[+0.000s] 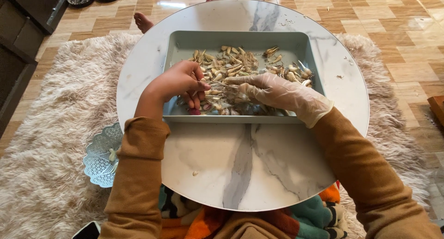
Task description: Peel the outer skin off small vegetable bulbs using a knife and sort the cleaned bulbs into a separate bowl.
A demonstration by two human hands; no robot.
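Working inside tray [178,45] | left hand [178,82], gloved right hand [273,91] near front rim

place: looked like a home living room | floor: glossy wood parquet [397,17] | shaggy cream rug [51,128] under a low round marble table [240,165] | person sat on the floor, bare foot [143,22] showing

Pale green tray [178,47]; white desk [259,165] with grey marble veining; cream shaggy rug [51,142]; mustard-brown sleeves [138,174]; light blue lattice-patterned dish [99,158] at near left.
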